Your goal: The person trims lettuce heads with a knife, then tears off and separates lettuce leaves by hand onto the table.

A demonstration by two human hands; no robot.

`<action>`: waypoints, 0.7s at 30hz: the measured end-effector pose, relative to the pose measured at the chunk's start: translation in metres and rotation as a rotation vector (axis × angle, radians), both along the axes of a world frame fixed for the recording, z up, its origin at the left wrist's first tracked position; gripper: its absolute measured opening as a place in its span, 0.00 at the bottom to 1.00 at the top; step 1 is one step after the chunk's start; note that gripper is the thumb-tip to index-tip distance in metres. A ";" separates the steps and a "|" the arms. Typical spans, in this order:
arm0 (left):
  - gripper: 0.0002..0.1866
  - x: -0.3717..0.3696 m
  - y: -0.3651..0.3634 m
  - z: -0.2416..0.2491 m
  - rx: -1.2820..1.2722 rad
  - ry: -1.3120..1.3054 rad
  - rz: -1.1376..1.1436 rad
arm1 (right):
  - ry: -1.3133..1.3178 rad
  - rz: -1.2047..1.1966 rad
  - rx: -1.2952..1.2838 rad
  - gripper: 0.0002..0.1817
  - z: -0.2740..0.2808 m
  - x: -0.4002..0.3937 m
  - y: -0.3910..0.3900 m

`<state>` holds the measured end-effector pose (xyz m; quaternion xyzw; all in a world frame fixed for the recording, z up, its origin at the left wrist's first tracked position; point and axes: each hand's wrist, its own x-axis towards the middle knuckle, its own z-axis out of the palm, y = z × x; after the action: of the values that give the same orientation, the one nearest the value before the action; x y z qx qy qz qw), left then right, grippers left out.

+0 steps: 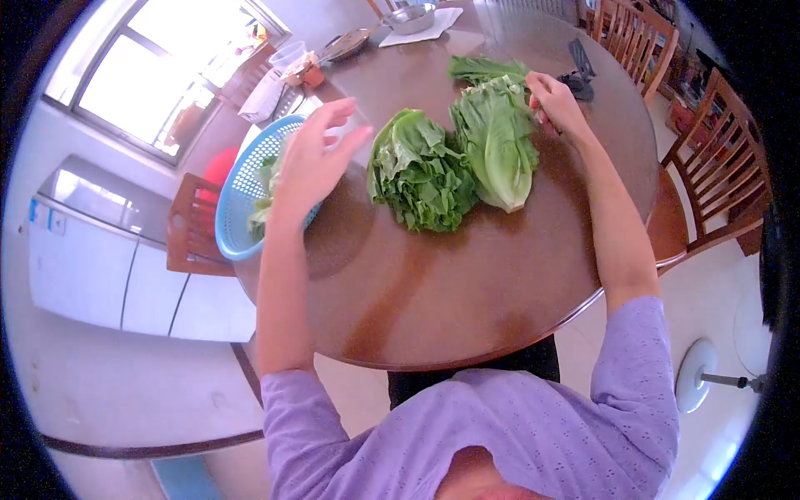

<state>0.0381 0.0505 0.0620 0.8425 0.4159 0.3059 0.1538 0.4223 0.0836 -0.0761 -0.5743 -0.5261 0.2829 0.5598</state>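
Note:
My left hand (315,162) is raised in front of the blue perforated basket (235,187), its fingers apart and nothing in them. Some green leaves (265,187) lie inside the basket, partly hidden by my forearm. At the upper right edge of a head of romaine lettuce (500,150), my right hand (557,102) is closed with its fingers curled. What it grips, if anything, I cannot make out; a small reddish patch shows below the fingers. Left of the romaine sits a bunch of leafy greens (423,171), and more green leaves (483,70) lie behind it.
All this rests on a round brown table (467,292). A black object (579,73) lies beyond my right hand. Farther back are a metal bowl (410,18) on a white cloth and a round lid (346,45). Wooden chairs (721,154) stand around the table.

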 end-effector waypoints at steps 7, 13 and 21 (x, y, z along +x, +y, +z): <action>0.26 0.048 -0.002 -0.020 0.155 0.140 -0.109 | -0.107 -0.127 0.059 0.29 0.004 0.002 -0.001; 0.23 0.076 -0.026 -0.009 0.176 0.051 -0.129 | -0.180 -0.210 0.008 0.33 0.000 0.008 0.005; 0.42 0.031 0.013 -0.020 -0.176 0.065 0.152 | -0.328 -0.296 0.071 0.39 -0.017 0.017 0.022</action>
<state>0.0687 0.0636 0.0421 0.8014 0.5085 0.2514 0.1898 0.4392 0.1061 -0.0930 -0.6636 -0.5295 0.0819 0.5222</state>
